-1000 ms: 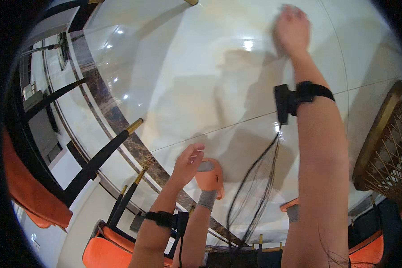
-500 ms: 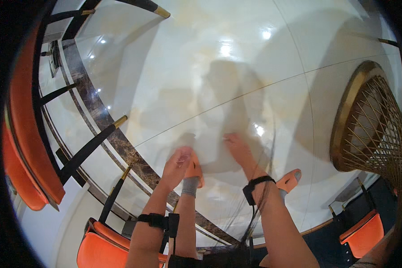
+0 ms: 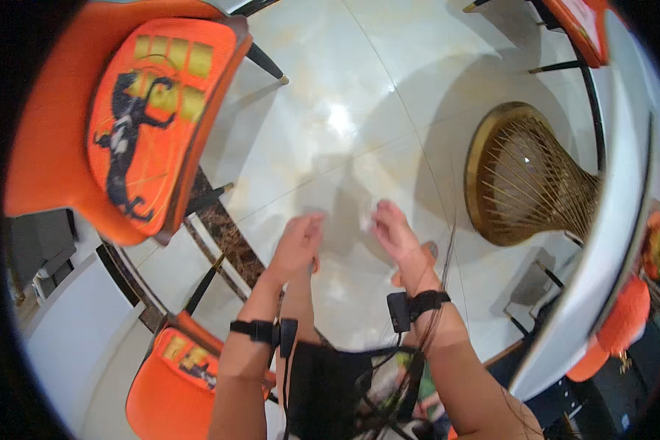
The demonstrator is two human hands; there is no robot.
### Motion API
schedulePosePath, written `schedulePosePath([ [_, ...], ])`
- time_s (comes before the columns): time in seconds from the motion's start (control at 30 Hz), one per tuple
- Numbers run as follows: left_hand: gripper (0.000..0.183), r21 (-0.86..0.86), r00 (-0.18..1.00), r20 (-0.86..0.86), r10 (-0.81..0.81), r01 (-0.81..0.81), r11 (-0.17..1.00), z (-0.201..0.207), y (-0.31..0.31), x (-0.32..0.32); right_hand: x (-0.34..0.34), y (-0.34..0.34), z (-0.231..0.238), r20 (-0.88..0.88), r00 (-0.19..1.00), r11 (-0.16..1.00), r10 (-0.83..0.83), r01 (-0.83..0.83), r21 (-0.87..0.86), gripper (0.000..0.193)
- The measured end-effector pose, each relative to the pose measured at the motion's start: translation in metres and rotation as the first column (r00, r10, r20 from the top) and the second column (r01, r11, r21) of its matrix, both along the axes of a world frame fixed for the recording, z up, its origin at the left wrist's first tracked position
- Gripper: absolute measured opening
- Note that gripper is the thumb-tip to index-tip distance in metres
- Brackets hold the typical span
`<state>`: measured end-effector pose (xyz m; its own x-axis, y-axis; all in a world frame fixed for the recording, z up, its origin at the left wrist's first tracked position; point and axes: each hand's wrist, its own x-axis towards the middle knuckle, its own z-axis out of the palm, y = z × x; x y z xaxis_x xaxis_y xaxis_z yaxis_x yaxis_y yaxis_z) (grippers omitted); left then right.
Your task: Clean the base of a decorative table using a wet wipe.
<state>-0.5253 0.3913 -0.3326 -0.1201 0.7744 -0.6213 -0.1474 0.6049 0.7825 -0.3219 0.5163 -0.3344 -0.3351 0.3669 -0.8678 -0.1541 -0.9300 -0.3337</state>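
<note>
Over the glossy pale floor (image 3: 330,286), my left hand (image 3: 298,242) hangs with loosely bent fingers, and I see nothing in it. To its right, my right hand (image 3: 394,231) is held at about the same height, its fingers half curled and slightly apart, blurred at the tips. A gap separates the two hands, and neither touches any furniture. Each forearm wears a black strap with a small box: the left strap (image 3: 253,330) and the right strap (image 3: 427,302). My feet are mostly hidden beneath my hands.
An orange chair (image 3: 220,66) with a patterned seat cushion (image 3: 183,139) stands at the upper left. Another orange chair (image 3: 154,396) is at the lower left. On the right, a gold wire pedestal (image 3: 521,176) supports a white-edged table (image 3: 601,242). An orange chair (image 3: 576,33) stands beyond.
The view has shifted and risen, so the cushioned chair seat and the table edge now show. My right fingers have curled more, and both hands stay out in front. Nothing was visibly picked up.
</note>
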Motion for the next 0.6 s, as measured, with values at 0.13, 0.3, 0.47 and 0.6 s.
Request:
schedulePosePath([
  [0.13, 0.034, 0.178, 0.974, -0.070, -0.217, 0.226, 0.958, 0.177, 0.064, -0.007, -0.028, 0.024, 0.180, -0.439, 0.880, 0.950, -0.180, 0.271, 0.154, 0.027],
  [0.3, 0.045, 0.474, 0.905, -0.025, -0.424, 0.384, 0.792, 0.332, 0.087, 0.004, -0.008, -0.001, 0.328, -0.626, 0.746, 0.892, -0.230, 0.419, 0.171, 0.035],
  [0.47, 0.052, 0.575, 0.825, 0.001, -0.566, 0.462, 0.675, 0.410, 0.074, 0.060, 0.041, -0.048, 0.411, -0.648, 0.717, 0.805, -0.257, 0.530, 0.266, 0.038],
  [0.6, 0.045, 0.651, 0.759, -0.037, -0.650, 0.512, 0.561, 0.458, 0.051, 0.133, 0.111, -0.103, 0.447, -0.673, 0.691, 0.688, -0.264, 0.624, 0.371, 0.037],
])
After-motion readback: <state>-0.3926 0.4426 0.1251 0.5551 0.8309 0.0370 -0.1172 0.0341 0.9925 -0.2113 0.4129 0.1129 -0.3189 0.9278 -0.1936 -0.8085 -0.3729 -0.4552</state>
